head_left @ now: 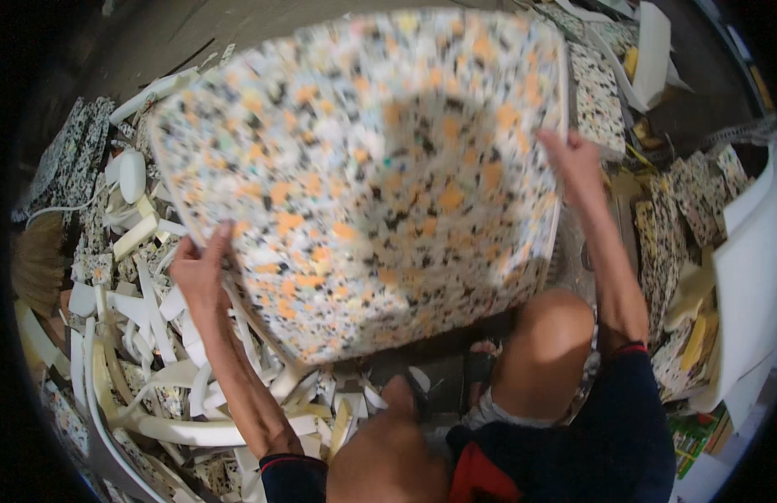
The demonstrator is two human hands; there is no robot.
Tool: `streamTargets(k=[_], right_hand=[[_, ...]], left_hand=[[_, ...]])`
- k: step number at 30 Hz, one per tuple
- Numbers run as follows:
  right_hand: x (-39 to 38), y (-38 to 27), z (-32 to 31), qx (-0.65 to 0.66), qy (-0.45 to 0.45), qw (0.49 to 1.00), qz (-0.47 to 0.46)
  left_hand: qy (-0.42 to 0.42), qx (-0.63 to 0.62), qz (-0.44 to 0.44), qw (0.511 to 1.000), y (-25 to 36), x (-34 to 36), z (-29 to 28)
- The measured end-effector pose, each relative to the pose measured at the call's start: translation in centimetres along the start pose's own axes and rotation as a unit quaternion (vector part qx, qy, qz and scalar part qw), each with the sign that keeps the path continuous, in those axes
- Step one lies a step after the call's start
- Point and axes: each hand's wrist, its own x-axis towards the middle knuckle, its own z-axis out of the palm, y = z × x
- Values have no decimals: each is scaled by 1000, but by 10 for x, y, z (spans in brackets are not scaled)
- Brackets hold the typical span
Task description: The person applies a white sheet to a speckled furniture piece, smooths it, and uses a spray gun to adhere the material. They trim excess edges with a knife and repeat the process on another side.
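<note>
A large sheet of speckled rebonded foam (372, 168), white with orange and black flecks, fills the middle of the view, lifted and bowed inward. My left hand (200, 268) grips its lower left edge. My right hand (577, 163) holds its right edge, fingers pressed on the face. The sheet is slightly blurred. Both forearms rise from the lower edge in dark sleeves with red cuffs. My bare knees (543, 331) show below the sheet.
A heap of white foam offcut strips (154, 369) lies at the left. Speckled foam pieces (686, 226) and white foam slabs (753, 285) stack at the right. More speckled blocks (598, 96) sit behind. A dark floor (179, 33) shows at the top left.
</note>
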Motion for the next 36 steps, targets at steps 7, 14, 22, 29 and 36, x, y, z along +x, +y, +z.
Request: streamTargets(k=[7, 14, 22, 29, 36], right_hand=[[49, -86, -129, 96, 0, 957, -274], [80, -47, -114, -31, 48, 959, -279], [77, 28, -87, -32, -1, 981, -190], [37, 5, -94, 143, -115, 972, -147], [4, -6, -125, 178, -104, 967, -150]], left_hand=[[120, -120, 162, 972, 113, -36, 16], [141, -76, 216, 963, 73, -28, 40], [49, -16, 125, 991, 37, -35, 46], [13, -11, 121, 993, 58, -54, 13], [-34, -54, 184, 981, 87, -82, -21]])
